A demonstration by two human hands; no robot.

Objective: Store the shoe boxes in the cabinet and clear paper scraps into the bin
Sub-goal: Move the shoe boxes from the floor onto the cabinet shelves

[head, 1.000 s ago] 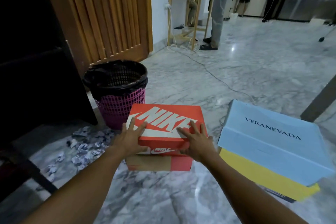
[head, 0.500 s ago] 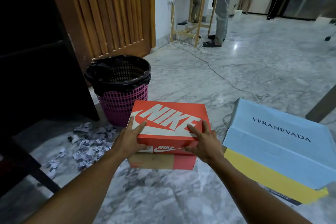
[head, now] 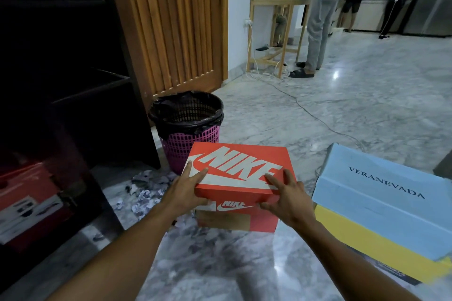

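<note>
An orange Nike shoe box (head: 241, 173) is in front of me, just above the marble floor. My left hand (head: 187, 192) grips its near left corner and my right hand (head: 285, 197) its near right corner. To the right a light blue shoe box (head: 381, 203) lies on a yellow box (head: 371, 249). The dark cabinet (head: 61, 95) stands at the left with a red shoe box (head: 27, 203) on its bottom shelf. Crumpled paper scraps (head: 144, 193) lie on the floor beside a pink bin (head: 188, 129) with a black liner.
A wooden slatted door (head: 176, 24) rises behind the bin. A cable (head: 315, 117) runs across the floor to a small wooden table (head: 276, 32). A person in grey trousers (head: 318, 27) stands by it; two more people are farther back.
Both hands have tightened on the Nike box and raised it slightly. The view has tilted up and left, so the cabinet's bottom shelf with the red box now shows.
</note>
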